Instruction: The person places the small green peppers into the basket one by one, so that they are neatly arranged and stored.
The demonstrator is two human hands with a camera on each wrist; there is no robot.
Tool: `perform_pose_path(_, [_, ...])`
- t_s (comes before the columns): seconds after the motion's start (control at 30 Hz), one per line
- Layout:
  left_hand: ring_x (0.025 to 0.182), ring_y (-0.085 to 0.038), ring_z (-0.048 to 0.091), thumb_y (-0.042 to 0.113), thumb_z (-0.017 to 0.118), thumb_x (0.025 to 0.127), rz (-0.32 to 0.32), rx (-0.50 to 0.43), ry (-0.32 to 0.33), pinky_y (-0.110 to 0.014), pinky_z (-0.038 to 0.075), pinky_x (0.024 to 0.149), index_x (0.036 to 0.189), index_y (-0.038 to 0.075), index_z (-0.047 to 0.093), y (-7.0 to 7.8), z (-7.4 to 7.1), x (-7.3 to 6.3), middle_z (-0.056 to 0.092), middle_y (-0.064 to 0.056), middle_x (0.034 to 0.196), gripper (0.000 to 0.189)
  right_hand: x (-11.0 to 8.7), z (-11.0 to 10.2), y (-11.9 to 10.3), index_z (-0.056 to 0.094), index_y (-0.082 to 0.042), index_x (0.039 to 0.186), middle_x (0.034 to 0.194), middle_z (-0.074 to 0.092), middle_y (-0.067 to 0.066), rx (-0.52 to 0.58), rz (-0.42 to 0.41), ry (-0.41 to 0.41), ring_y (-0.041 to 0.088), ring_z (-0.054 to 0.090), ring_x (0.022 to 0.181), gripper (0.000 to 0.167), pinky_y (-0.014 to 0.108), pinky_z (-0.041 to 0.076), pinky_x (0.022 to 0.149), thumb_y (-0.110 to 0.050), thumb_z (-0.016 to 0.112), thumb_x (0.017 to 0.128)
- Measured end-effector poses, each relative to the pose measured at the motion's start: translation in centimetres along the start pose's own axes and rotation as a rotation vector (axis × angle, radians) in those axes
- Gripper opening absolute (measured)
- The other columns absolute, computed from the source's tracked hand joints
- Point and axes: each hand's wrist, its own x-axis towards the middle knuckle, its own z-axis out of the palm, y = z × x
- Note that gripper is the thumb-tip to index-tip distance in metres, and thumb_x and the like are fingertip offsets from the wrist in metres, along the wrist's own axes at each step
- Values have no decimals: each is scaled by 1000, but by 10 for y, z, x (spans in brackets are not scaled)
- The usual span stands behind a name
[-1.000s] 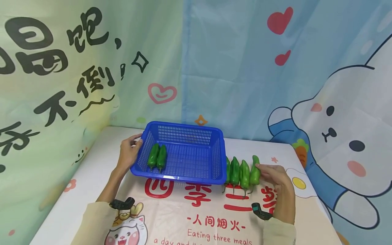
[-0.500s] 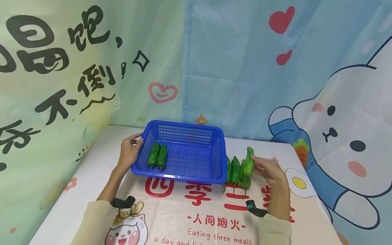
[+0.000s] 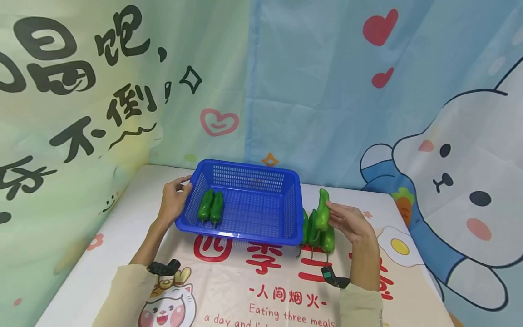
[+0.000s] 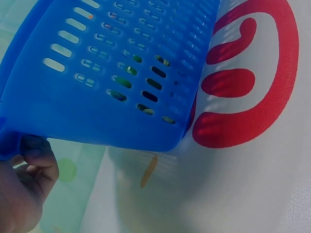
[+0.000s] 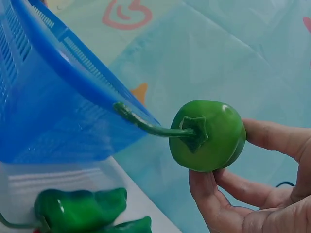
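Observation:
My right hand [image 3: 352, 223] pinches a green pepper [image 3: 323, 210] between thumb and fingers, above other peppers on the table. In the right wrist view this pepper [image 5: 206, 138] shows its stem end, apart from the basket's wall. Several green peppers [image 3: 328, 240] lie side by side right of the blue basket [image 3: 245, 238], partly hidden by the held one and by the basket. Two more peppers [image 3: 211, 206] lie inside the basket at its left. My left hand [image 3: 173, 200] grips the basket's left rim; in the left wrist view its fingers [image 4: 43, 162] curl at the rim.
A printed cloth [image 3: 229, 286] with red characters covers the table's [image 3: 130, 200] front and middle. Behind stands a curtain backdrop [image 3: 310, 91] with hearts and a cartoon rabbit. A dark wrist device [image 3: 335, 277] sits on each forearm.
My right hand has lifted the rightmost pepper from the row and carried it left, toward the basket, over the other peppers. The left hand and basket stay almost the same.

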Motion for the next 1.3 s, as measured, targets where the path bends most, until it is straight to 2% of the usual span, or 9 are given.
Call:
perform_pose_path(0.2, [62,-3,66,11,59,111,8,-4,10,-16,51,58,145,-7,65,0,3,1,71,-28,95,38,-3,9,-5,45,5,158,109,71,-6,70,16,-16,7,70,101,69,22,62,89,-31,73,106])
perform_pose_path(0.37, [66,-4,69,11,58,112,13,-15,-14,-16,54,61,146,-8,63,0,9,1,73,-30,98,40,-8,15,-13,49,5,150,104,73,-5,106,-21,-25,7,72,98,58,22,63,88,-27,72,107])
perform_pose_path(0.5, [66,-3,68,10,59,111,18,-21,-5,-15,53,61,145,-8,64,0,11,1,73,-29,96,39,-8,28,-20,46,9,154,105,73,-4,107,-62,-49,8,73,99,64,23,63,90,-26,71,107])
perform_pose_path(0.7, [62,0,65,10,59,111,20,-8,-7,-15,52,59,145,-6,65,-2,8,-1,71,-29,95,38,3,60,-24,42,16,157,103,75,-5,82,-85,-75,6,75,98,70,22,63,87,-24,71,107])
perform_pose_path(0.9, [66,-3,68,10,58,112,17,25,-5,-15,52,60,146,-7,64,-2,0,-5,72,-33,99,39,19,94,-25,51,18,150,99,76,-4,65,-102,-104,7,74,96,61,23,62,85,-21,70,107])
perform_pose_path(1.1, [63,-2,67,10,59,111,18,19,-1,-15,52,58,146,-6,64,-1,1,-4,73,-32,98,39,30,113,-29,57,17,145,90,77,-6,112,-103,-110,7,75,87,51,24,63,81,-15,69,107])
perform_pose_path(1.3, [65,-8,70,10,59,111,19,25,-1,-16,53,58,146,-6,65,-1,2,-3,73,-33,98,39,40,128,-32,59,17,144,87,78,-5,104,-107,-96,8,77,83,49,26,65,79,-11,71,105])
